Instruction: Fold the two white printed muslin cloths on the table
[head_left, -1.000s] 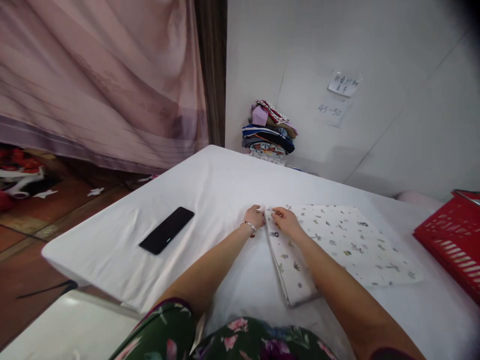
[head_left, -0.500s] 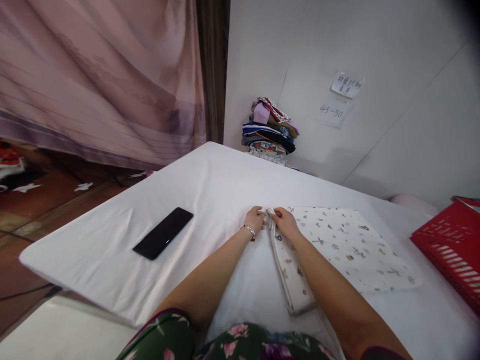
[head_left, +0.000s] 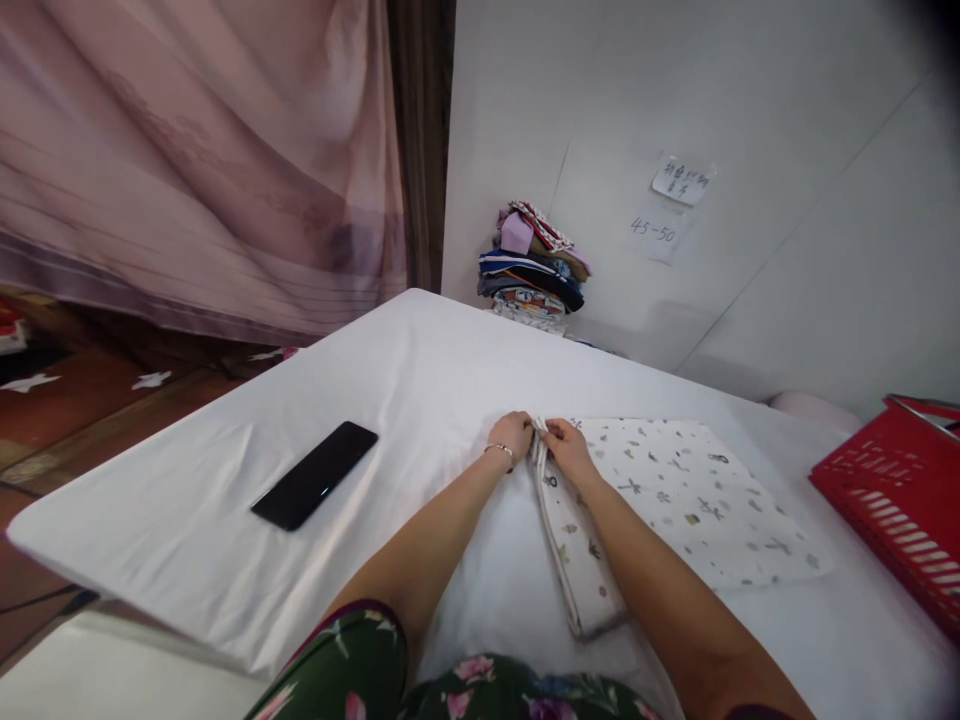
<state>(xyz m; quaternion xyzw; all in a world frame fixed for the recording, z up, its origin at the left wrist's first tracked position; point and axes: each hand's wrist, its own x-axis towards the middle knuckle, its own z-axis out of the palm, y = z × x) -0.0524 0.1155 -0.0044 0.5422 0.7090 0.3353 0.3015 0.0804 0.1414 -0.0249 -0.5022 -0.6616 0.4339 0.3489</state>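
A white cloth (head_left: 675, 490) printed with small plants and leaves lies on the white-covered table, its left part folded over into a narrow layered strip. My left hand (head_left: 514, 434), with a bracelet at the wrist, pinches the far left corner of that strip. Close beside it, my right hand (head_left: 565, 444) grips the same far edge between thumb and fingers. The layers bunch slightly between the two hands. My right forearm crosses over the cloth and hides part of its middle.
A black phone (head_left: 315, 475) lies on the table (head_left: 420, 370) to the left. Against the wall stands a stack of folded clothes (head_left: 531, 265). A red plastic basket (head_left: 892, 480) is at the right edge. A pink curtain (head_left: 202, 150) hangs at the far left.
My left hand has moved in to the cloth's corner and its fingers have closed on it. My right hand keeps its hold. The whole view has shifted slightly.
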